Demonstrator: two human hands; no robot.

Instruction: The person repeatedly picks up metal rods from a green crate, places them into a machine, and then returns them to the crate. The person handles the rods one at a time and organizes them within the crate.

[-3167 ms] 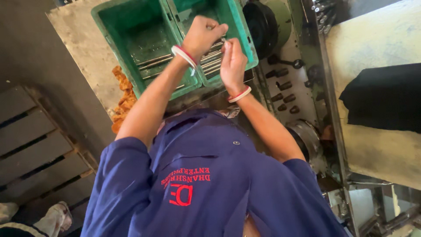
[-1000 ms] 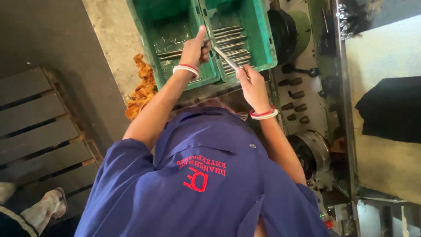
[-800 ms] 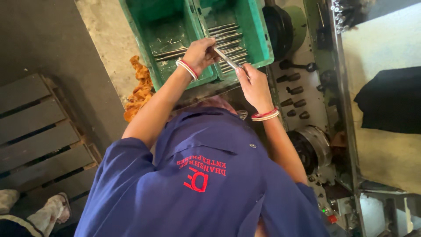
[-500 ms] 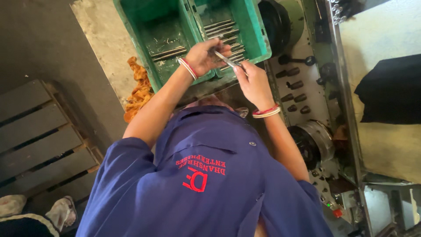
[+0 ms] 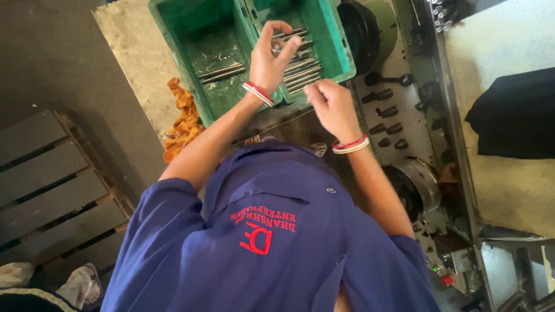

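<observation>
**Hands at the rod crates**

The metal rods [image 5: 300,69] lie side by side in the right green crate [image 5: 341,55], and a few more rods [image 5: 219,72] rest on the floor of the left green crate [image 5: 173,40]. Both crates sit next to each other on the counter [image 5: 124,52].

The left hand [image 5: 270,55] is over the divide between the crates, thumb and fingers pinched on a small metal piece at the rod pile; what the piece is cannot be told. The right hand [image 5: 330,107] hangs just below the right crate's near edge, fingers loosely curled; whether it holds anything cannot be told. Each wrist carries red and white bangles.

An orange rag [image 5: 182,118] lies on the counter beside the left crate. A grey machine panel [image 5: 393,110] with dark knobs stands to the right of the crates. A wooden pallet [image 5: 52,185] lies on the floor at left
</observation>
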